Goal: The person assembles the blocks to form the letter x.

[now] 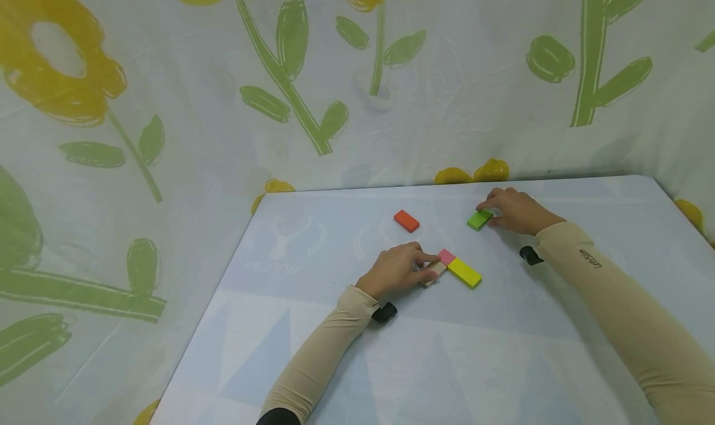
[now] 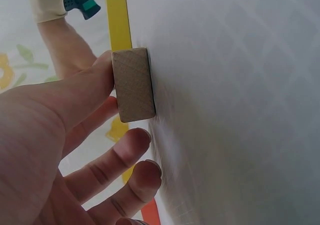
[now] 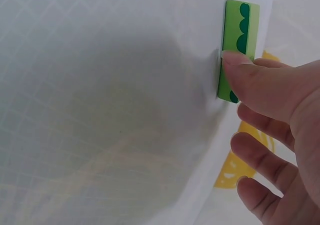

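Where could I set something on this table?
Bare: the table left of the orange block, and its near part between left sleeve and right sleeve. Crowded: around the left hand, wooden block, pink block and yellow block.

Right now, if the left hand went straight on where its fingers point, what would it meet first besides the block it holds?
Beyond the wooden block in its grip, the left hand would probably meet the pink block, beside the yellow block; whether a fingertip already touches the pink is unclear.
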### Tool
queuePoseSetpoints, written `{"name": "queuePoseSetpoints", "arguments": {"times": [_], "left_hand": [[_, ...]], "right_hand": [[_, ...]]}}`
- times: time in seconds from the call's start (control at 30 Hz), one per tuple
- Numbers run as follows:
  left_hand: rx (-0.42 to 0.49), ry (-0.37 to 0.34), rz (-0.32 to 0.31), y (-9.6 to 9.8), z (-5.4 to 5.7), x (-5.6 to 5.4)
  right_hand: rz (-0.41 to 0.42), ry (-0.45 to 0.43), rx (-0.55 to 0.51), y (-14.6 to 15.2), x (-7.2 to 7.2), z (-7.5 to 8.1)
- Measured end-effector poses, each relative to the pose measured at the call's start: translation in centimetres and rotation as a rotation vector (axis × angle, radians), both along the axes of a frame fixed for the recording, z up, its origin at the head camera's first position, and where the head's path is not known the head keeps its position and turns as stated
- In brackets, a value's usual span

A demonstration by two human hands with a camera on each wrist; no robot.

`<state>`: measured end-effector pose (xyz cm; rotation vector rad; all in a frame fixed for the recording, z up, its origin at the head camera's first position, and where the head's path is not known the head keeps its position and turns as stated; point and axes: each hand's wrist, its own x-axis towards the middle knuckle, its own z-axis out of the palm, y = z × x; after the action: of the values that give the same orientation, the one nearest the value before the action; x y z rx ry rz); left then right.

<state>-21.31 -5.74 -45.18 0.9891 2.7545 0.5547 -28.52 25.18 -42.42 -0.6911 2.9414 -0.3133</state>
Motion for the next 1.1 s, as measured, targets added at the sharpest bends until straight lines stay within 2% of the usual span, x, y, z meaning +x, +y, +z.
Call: {"name": "queuePoseSetpoints", "arguments": {"times": [0.43,0.67,1.1], "left_hand": [[-0.021,0.001,0.007,0.06,-0.02,0.05],[-0.027,0.0,0.011,0.07,0.12,0.14],[-0.015,0.0,0.005,0.05,0.04,0.07]], "right_hand": [[0.019,-0.003,0.014,-0.16,0.27,0.22],[0.035,0.028,0.013,0.03,0.13,-0.11],[0.026,0.022,0.014,0.03,0.1,-0.2]]}}
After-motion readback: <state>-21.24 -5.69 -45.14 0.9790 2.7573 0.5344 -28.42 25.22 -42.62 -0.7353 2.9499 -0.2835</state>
